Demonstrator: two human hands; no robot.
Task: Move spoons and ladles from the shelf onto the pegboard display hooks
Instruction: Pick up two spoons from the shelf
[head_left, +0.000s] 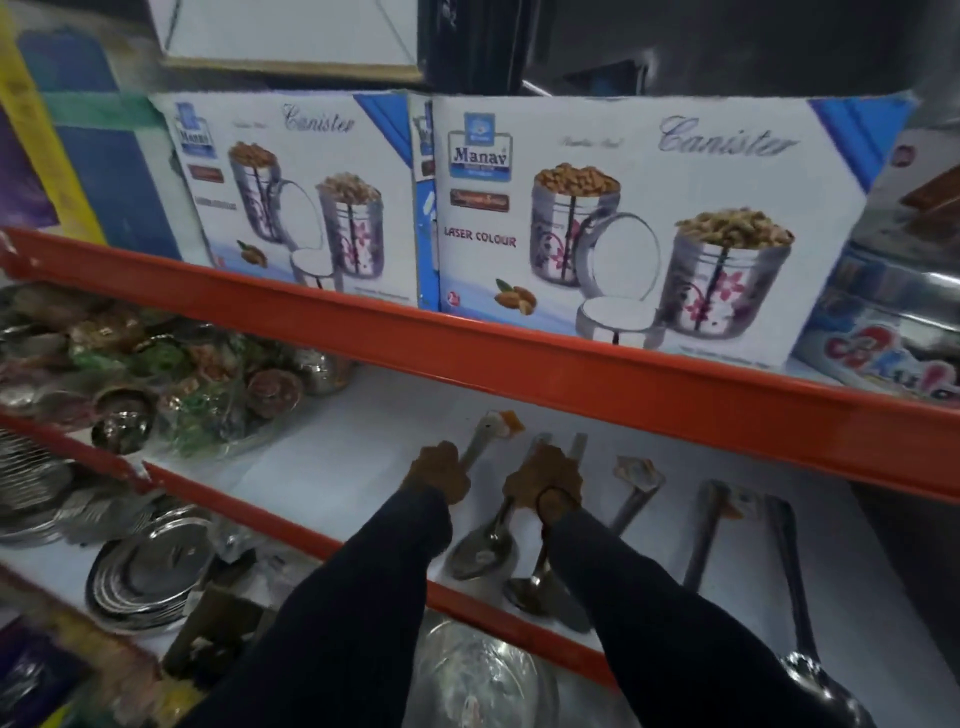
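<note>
On the white middle shelf (363, 457) lie several steel spoons and ladles, handles pointing back. My left hand (439, 475) is closed around the handle of a large serving spoon (483, 551) whose bowl rests near the shelf's front edge. My right hand (545, 483) grips the handles of a smaller ladle (532, 587) and a flat utensil beside it. To the right lie a tagged spoon handle (636, 493), a long ladle handle (701, 535) and a long ladle (800, 597) whose bowl hangs past the edge. No pegboard is in view.
An orange shelf beam (519, 353) runs just above my hands, carrying two white canister boxes (649, 223). Wrapped bowls and cups (156, 374) fill the shelf's left. Stacked steel plates (150, 577) and a large bowl (478, 675) sit on the lower shelf.
</note>
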